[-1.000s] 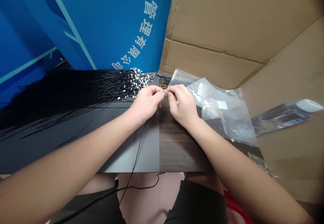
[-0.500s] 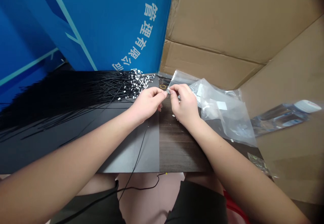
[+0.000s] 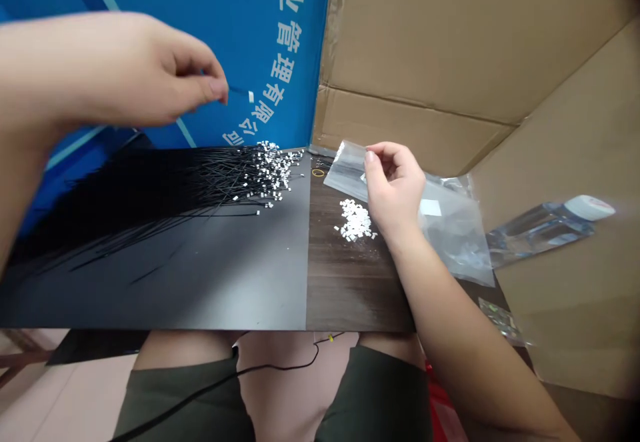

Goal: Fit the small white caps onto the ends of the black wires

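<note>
My left hand [image 3: 195, 75] is raised at the upper left, thumb and fingers pinched on a thin black wire with a small white connector [image 3: 251, 97] at its end. Below it lies a thick bundle of black wires [image 3: 165, 179], many tipped with white connectors. My right hand [image 3: 393, 182] hovers over the right side of the table, its thumb and fingers closed together; whatever they may hold is hidden. Beside that hand is a heap of small white connector housings [image 3: 356, 221]. Clear plastic bags [image 3: 460, 239] lie behind and to the right of the hand.
A yellow rubber band [image 3: 318, 173] lies near the back edge of the table. Cardboard [image 3: 420, 42] and a blue printed panel [image 3: 200, 2] stand behind. At the right are a water bottle [image 3: 545, 232] and a small clear packet [image 3: 500, 319].
My hands were together at the middle and are now apart. The left has swung up and left with the wire; the right has moved slightly right, uncovering the white heap.
</note>
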Motion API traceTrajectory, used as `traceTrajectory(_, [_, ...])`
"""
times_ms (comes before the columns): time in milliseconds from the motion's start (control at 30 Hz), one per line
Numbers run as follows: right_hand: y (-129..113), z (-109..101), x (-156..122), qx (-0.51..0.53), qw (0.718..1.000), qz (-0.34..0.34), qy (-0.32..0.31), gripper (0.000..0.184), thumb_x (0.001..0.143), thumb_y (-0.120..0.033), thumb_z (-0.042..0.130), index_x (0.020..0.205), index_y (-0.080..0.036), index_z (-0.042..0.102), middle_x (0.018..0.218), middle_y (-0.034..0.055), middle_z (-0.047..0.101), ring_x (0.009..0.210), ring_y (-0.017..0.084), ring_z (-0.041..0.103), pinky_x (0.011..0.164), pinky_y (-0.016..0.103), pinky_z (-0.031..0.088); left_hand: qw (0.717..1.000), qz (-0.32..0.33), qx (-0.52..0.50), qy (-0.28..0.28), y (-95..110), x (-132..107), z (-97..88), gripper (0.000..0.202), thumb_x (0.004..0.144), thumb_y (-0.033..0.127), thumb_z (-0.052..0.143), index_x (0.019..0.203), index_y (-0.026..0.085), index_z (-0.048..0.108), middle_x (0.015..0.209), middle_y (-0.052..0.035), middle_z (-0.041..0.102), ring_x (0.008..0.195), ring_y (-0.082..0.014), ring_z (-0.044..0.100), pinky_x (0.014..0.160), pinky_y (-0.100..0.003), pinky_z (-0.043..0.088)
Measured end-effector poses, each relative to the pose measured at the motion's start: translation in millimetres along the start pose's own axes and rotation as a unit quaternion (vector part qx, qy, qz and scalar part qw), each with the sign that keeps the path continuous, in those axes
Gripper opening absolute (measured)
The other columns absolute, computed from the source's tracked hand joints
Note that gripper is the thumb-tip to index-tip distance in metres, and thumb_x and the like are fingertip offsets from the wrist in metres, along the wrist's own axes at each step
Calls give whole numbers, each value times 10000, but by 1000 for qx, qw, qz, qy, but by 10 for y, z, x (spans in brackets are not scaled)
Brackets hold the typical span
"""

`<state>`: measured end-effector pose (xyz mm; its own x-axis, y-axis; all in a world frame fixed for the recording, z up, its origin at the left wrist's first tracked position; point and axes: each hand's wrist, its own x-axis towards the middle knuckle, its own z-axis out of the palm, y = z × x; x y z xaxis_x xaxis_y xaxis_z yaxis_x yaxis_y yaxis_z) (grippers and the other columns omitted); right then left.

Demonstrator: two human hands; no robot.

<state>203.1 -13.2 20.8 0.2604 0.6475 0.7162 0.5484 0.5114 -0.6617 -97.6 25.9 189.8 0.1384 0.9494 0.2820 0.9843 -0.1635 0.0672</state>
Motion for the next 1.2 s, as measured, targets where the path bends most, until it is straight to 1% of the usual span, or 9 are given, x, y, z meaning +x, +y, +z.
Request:
traceTrajectory(67, [20, -19, 33, -42, 998, 7, -52, 118, 983, -299, 598, 968, -221, 684, 928, 69, 734, 791, 203, 649, 773, 399, 550, 998, 61, 20, 6, -65, 247, 89, 316, 1016, 365, 587, 1135, 165, 801, 782, 18, 542, 861, -149, 592, 947, -310, 426])
traceTrajectory(133, [55, -35, 52, -99, 987, 25, -127, 93, 942, -247, 629, 885, -220, 698, 874, 54, 748, 785, 212, 653, 789, 413, 538, 995, 97, -15, -8, -104, 424, 423, 181, 955, 322, 688, 1071, 241, 802, 820, 2, 618, 823, -175, 553, 901, -289, 460])
traceTrajectory(200, [61, -78, 68, -148, 971, 45, -183, 106, 915, -212, 640, 831, -218, 704, 858, 53, 764, 796, 228, 666, 803, 431, 532, 988, 140, -36, -46, -105, 472, 850, 197, 937, 255, 710, 1091, 158, 786, 945, -30, 620, 954, -196, 570, 1044, -389, 432])
traceTrajectory(267, [9, -158, 105, -173, 964, 50, -196, 117, 918, -215, 638, 830, -216, 716, 871, 55, 779, 799, 237, 678, 794, 435, 530, 994, 100, -37, -28, -48, 375, 1209, 301, 866, 214, 779, 1160, 150, 765, 1096, -87, 637, 1164, -308, 553, 1172, -577, 318])
traceTrajectory(367, [-137, -266, 258, -186, 964, 25, -186, 103, 917, -246, 665, 851, -224, 741, 865, 54, 784, 760, 233, 678, 742, 417, 529, 991, 117, -66, 21, 160, 54, 1491, 459, 930, 211, 650, 1383, 136, 642, 1340, -144, 596, 1322, -360, 483, 1188, -601, 278])
traceTrajectory(500, [-191, -78, 638, -270, 926, 17, -265, 78, 901, -255, 715, 837, -237, 756, 864, 74, 786, 777, 260, 691, 723, 410, 530, 972, 175, -159, -7, 548, -377, 1668, 220, 996, 248, 539, 1000, 185, 750, 1038, -71, 730, 974, -227, 642, 877, -342, 470])
traceTrajectory(733, [306, 832, 1090, -396, 790, 39, -466, 144, 929, -212, 685, 1037, -219, 780, 1134, 118, 809, 1043, 288, 736, 831, 354, 524, 901, 391, -185, -27, 833, -698, 1986, 250, 987, 268, 524, 901, 204, 749, 896, -60, 748, 849, -232, 672, 797, -377, 481])
traceTrajectory(967, [598, 1171, 1150, -408, 740, 32, -534, 98, 920, -232, 743, 1010, -222, 780, 1120, 95, 818, 1048, 253, 740, 842, 311, 511, 894, 373, -245, -31, 802, -638, 2003, 246, 1001, 254, 527, 934, 208, 758, 919, -55, 754, 872, -226, 685, 801, -364, 507])
traceTrajectory(1200, [674, 1250, 1059, -419, 740, 33, -526, 193, 958, -183, 622, 1083, -195, 768, 1186, 140, 807, 1086, 277, 742, 899, 337, 520, 899, 340, -275, -28, 791, -607, 2012, 282, 1037, 287, 501, 936, 203, 750, 923, -65, 750, 878, -234, 681, 804, -376, 514])
